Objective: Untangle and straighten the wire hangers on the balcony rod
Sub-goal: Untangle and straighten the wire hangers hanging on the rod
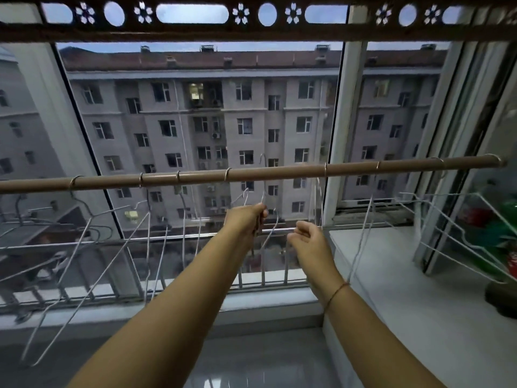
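Both forearms reach away from me toward the window, and I read the hands from there. My left hand [249, 219] is clenched: its fingers curl round the neck of a wire hanger [270, 233] just below the middle of the balcony rod [293, 171]. More than one thin wire seems to pass through that fist, but I cannot tell how many. My right hand [307, 239] sits just beside it, lower and toward the rod's right half. Its fingers are loosely curled, and thumb and forefinger pinch the end of the same hanger's bottom bar, which runs level between the two hands. A thin bracelet [337, 289] circles the right wrist.

One hook tip shows above the rod near its middle; I cannot tell whether it belongs to the gripped hanger.

Other hangers [84, 247] hang by their hooks along the rod's left half, tilted at different angles with their wires crossing one another. Another white hanger [361, 247] hangs from the rod's right half, nearly edge-on to me, close to my right forearm. At the rod's right end, a further bunch [447, 233] leans out over the white sill [391, 275].

A green plant [503, 233] stands at the sill's far right edge, blurred. Beyond the glass are a metal railing [263, 275] and a grey apartment block [251, 107].
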Demonstrator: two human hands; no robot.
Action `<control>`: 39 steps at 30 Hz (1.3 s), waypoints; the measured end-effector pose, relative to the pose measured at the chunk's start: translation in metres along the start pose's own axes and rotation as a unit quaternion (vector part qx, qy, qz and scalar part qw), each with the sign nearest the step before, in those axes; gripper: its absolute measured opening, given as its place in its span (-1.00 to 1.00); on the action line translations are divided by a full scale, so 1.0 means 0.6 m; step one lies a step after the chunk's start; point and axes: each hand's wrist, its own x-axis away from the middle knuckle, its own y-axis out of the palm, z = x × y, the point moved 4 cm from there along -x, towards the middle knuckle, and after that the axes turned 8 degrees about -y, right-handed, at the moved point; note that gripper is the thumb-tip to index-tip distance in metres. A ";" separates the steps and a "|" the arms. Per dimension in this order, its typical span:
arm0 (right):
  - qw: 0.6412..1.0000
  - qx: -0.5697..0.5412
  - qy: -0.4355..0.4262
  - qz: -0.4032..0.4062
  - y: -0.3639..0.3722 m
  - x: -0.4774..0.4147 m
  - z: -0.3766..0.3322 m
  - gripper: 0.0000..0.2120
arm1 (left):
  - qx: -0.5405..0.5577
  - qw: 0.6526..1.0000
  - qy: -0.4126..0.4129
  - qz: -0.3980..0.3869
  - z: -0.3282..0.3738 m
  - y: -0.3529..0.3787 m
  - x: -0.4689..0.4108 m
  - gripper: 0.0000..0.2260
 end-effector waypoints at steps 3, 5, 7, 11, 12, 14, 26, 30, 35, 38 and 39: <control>1.000 0.009 0.002 0.010 0.015 -0.014 -0.011 -0.55 | -0.025 1.000 0.006 -0.016 -0.007 0.007 0.018 -0.85; 0.999 0.039 0.002 -0.001 0.015 -0.020 -0.010 -0.50 | -0.063 0.997 0.008 -0.048 -0.028 -0.001 0.029 -0.88; 0.996 0.084 0.001 -0.015 0.005 -0.020 -0.002 -0.44 | -0.132 0.989 0.016 -0.064 -0.051 -0.020 0.032 -0.87; 0.979 0.194 -0.016 -0.064 -0.011 -0.008 0.014 -0.45 | -0.227 0.970 0.027 -0.079 -0.089 -0.061 0.024 -0.85; 0.976 0.201 -0.014 -0.078 -0.013 -0.004 0.018 -0.50 | -0.242 0.966 0.034 -0.084 -0.097 -0.068 0.023 -0.85; 0.973 0.205 -0.002 -0.110 -0.014 0.005 0.022 -0.61 | -0.268 0.958 0.050 -0.094 -0.107 -0.082 0.022 -0.83; 0.976 0.161 0.042 -0.144 -0.070 0.109 -0.008 -0.75 | -0.264 0.945 0.181 0.070 -0.117 -0.078 0.023 -0.91; 0.989 0.114 0.018 -0.088 -0.068 0.118 -0.036 -0.77 | -0.170 0.975 0.128 -0.066 -0.117 -0.015 0.059 -0.76; 0.993 0.107 -0.054 -0.014 -0.063 0.091 -0.078 -0.78 | -0.071 0.976 0.087 -0.184 -0.066 0.062 0.078 -0.80; 0.990 0.110 -0.085 0.009 -0.059 0.066 -0.100 -0.78 | -0.044 0.979 0.085 -0.178 -0.026 0.086 0.072 -0.81; 0.990 0.108 -0.094 0.011 -0.056 0.057 -0.106 -0.78 | -0.035 0.982 0.080 -0.168 -0.016 0.091 0.069 -0.81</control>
